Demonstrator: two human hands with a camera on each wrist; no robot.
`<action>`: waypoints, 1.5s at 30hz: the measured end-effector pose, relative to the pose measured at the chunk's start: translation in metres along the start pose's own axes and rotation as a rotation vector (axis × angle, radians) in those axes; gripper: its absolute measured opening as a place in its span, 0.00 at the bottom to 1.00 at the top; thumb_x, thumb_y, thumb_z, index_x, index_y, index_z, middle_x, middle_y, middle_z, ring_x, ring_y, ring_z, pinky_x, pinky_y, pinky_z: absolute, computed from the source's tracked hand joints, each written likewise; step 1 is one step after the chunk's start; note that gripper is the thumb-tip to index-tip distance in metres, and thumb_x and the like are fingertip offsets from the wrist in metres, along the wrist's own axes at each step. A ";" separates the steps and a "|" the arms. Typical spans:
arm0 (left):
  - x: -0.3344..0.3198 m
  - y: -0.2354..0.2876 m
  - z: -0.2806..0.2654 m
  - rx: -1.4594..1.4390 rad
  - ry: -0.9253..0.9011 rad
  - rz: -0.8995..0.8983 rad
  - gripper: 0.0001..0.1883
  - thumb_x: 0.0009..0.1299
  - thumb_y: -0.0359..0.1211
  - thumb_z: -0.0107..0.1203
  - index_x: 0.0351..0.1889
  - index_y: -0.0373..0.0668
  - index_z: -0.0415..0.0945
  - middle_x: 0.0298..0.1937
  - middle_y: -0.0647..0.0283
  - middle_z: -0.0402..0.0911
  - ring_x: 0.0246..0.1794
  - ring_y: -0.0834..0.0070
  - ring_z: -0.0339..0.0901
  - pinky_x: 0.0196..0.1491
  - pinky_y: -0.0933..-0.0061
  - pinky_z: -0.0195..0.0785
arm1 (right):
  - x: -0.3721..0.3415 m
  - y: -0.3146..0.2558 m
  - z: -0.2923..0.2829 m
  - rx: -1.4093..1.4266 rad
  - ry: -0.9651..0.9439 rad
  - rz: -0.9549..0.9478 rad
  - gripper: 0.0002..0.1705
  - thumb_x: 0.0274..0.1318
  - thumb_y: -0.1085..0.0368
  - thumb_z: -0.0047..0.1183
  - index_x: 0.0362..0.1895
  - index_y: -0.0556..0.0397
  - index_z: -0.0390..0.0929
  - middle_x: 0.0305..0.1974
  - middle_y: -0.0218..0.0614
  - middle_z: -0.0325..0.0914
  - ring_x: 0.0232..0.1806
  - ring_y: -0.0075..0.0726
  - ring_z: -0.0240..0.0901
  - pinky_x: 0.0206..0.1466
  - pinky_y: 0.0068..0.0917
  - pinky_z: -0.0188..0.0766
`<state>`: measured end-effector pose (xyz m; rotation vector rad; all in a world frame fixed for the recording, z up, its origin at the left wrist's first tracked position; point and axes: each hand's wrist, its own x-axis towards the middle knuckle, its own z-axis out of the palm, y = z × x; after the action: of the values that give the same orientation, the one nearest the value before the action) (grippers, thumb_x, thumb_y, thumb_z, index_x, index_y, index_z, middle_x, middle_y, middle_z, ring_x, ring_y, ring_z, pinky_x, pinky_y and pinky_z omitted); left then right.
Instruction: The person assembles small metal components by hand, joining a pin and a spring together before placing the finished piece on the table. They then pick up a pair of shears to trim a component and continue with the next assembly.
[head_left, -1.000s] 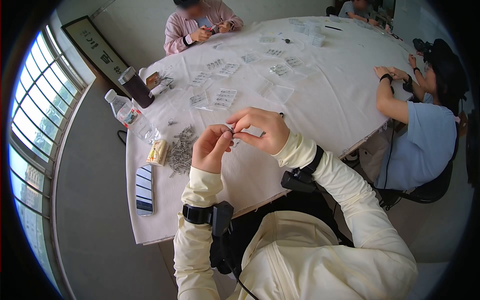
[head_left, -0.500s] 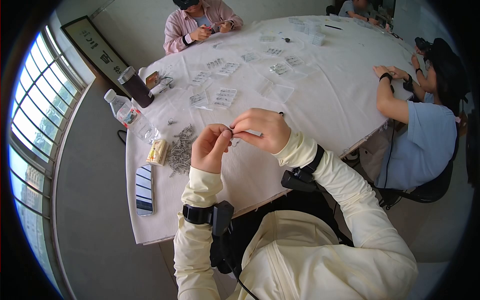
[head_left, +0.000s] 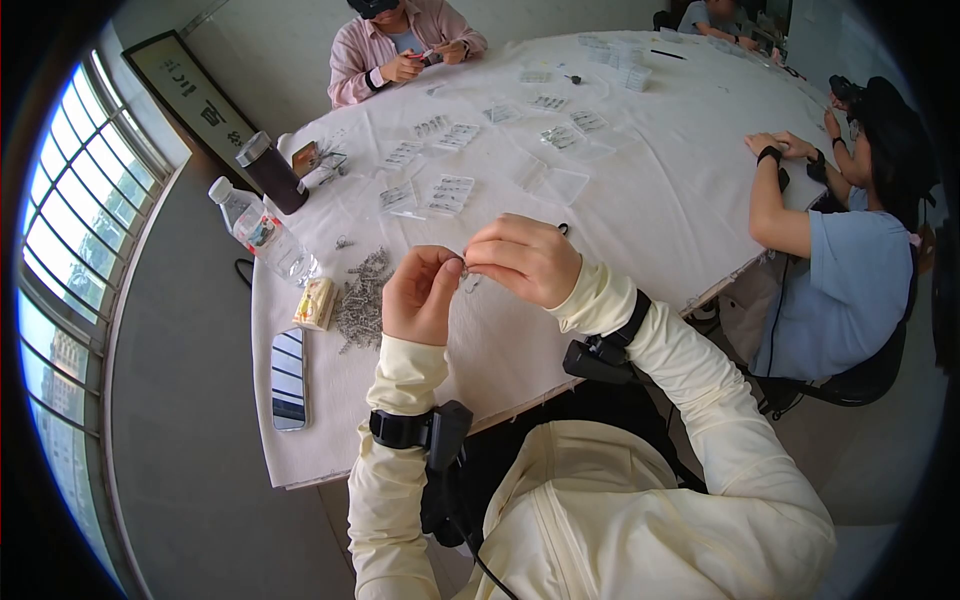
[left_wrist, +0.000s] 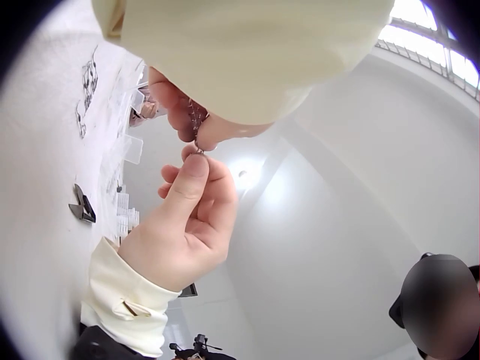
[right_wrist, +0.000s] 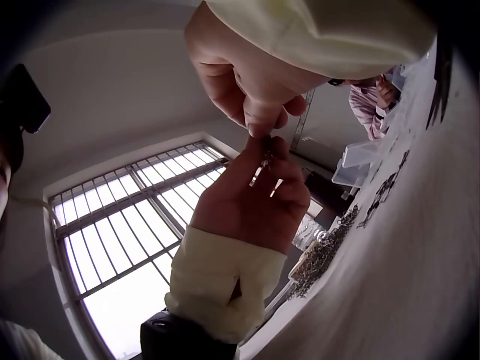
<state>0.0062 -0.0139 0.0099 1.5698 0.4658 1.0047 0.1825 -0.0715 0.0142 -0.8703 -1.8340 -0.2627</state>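
Observation:
In front of me my left hand [head_left: 418, 300] and right hand [head_left: 528, 262] meet at their fingertips, above the table. Between them is a small thin metal piece [left_wrist: 200, 152], pinched by thumb and fingers of both hands; its exact kind I cannot tell. More fine silvery wire links [left_wrist: 196, 116] lie within the curled left fingers in the left wrist view. Left of the left hand, a pile of small grey metal pieces [head_left: 362, 305] lies on the cloth. A few small metal bits [head_left: 471, 284] lie on the cloth below the hands.
A wrapped yellow packet [head_left: 316, 305], a phone [head_left: 289, 380], a water bottle [head_left: 262, 232] and a dark flask [head_left: 273, 175] line the left edge. Clear compartment trays [head_left: 449, 196] spread beyond the hands. A dark cutter-like tool [left_wrist: 82, 206] lies on the cloth. Other people sit around the table.
My right fingers, spread more a second ago, have drawn together and curl closer to the left fingertips. The left hand stays nearly still. At the right, the seated person's arm has shifted slightly.

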 end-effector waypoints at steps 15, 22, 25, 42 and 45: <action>0.001 -0.004 0.007 0.373 0.158 0.273 0.03 0.65 0.24 0.58 0.34 0.36 0.75 0.29 0.64 0.77 0.27 0.79 0.72 0.33 0.79 0.66 | 0.000 0.000 0.000 -0.074 0.008 -0.014 0.10 0.46 0.71 0.62 0.34 0.54 0.76 0.32 0.34 0.73 0.32 0.42 0.73 0.35 0.33 0.72; 0.001 -0.004 0.008 0.402 0.168 0.301 0.03 0.64 0.24 0.58 0.33 0.36 0.75 0.28 0.64 0.76 0.26 0.78 0.71 0.32 0.78 0.65 | -0.001 0.000 0.001 -0.069 0.034 0.002 0.10 0.45 0.70 0.63 0.32 0.54 0.76 0.30 0.34 0.74 0.31 0.42 0.73 0.34 0.33 0.71; 0.000 -0.003 0.009 0.414 0.169 0.305 0.03 0.64 0.24 0.58 0.33 0.36 0.75 0.28 0.63 0.76 0.26 0.78 0.71 0.32 0.78 0.65 | -0.002 0.000 0.001 -0.061 0.048 0.021 0.10 0.45 0.70 0.64 0.31 0.54 0.76 0.30 0.33 0.75 0.30 0.41 0.73 0.33 0.32 0.71; 0.000 -0.004 -0.001 0.031 0.038 0.016 0.06 0.72 0.31 0.54 0.39 0.36 0.74 0.32 0.70 0.76 0.32 0.85 0.70 0.37 0.83 0.63 | -0.002 0.005 -0.007 0.222 0.103 0.364 0.03 0.51 0.70 0.56 0.32 0.52 0.78 0.28 0.28 0.73 0.26 0.24 0.65 0.30 0.21 0.63; 0.001 -0.005 -0.003 -0.078 0.043 -0.025 0.07 0.72 0.32 0.53 0.39 0.38 0.74 0.32 0.70 0.76 0.31 0.85 0.69 0.36 0.83 0.62 | -0.001 0.004 -0.005 0.279 0.033 0.373 0.05 0.50 0.71 0.57 0.34 0.50 0.79 0.31 0.28 0.72 0.28 0.24 0.63 0.33 0.22 0.63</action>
<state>0.0056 -0.0105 0.0049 1.4720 0.4688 1.0273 0.1887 -0.0716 0.0144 -0.9799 -1.5923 0.2085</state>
